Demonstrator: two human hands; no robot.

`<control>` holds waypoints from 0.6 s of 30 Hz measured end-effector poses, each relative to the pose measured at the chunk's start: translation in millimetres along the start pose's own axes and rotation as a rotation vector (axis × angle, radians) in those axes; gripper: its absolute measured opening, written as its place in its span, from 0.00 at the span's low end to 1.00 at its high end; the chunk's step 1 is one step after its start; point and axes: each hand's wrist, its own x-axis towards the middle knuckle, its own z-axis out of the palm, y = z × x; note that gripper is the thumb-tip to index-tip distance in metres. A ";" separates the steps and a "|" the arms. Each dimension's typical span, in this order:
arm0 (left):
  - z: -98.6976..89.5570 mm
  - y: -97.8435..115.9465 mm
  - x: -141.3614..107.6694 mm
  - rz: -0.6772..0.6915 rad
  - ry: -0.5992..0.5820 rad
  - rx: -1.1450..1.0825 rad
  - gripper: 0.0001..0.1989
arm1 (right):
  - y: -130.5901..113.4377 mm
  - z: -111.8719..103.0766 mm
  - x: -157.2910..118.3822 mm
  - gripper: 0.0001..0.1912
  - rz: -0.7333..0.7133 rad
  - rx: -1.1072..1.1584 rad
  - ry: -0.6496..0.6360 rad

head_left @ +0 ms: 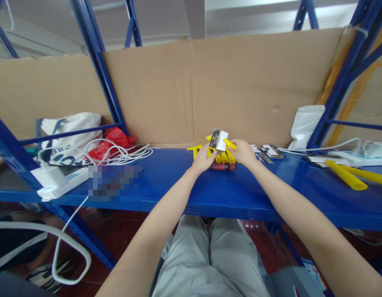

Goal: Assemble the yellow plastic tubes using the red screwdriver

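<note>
Over the blue shelf, my left hand (205, 159) pinches a small black-and-white printed card (218, 140) by its left side. My right hand (244, 152) grips a short yellow handle (229, 144) whose end meets the card. Whether the handle is fixed to the card or only lies against it, I cannot tell. Below and between my hands lie several yellow-handled tools (224, 157), partly hidden by my fingers. In front of them rests a red-and-black handled object (223, 166). Just right of my right hand are more printed cards (272, 151) and a flat grey strip (266, 158).
Two large yellow tubular handles (348, 175) lie at the right. A white pouch (307, 127) leans by the blue post. Coiled white cable (125, 156), a red plastic bag (115, 138) and a power strip (67, 185) are left. A cardboard panel (240, 86) stands behind.
</note>
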 end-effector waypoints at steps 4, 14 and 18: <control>2.9 4.3 0.9 -0.034 -0.029 -0.139 0.22 | -0.5 2.6 -11.4 0.14 -0.043 -0.035 -0.105; 7.6 6.6 5.9 -0.227 0.008 -0.512 0.13 | -17.5 8.1 -17.8 0.36 -0.043 0.233 -0.046; 2.0 11.4 6.4 -0.272 0.046 -0.619 0.14 | -19.7 10.7 -15.3 0.36 0.026 0.581 -0.094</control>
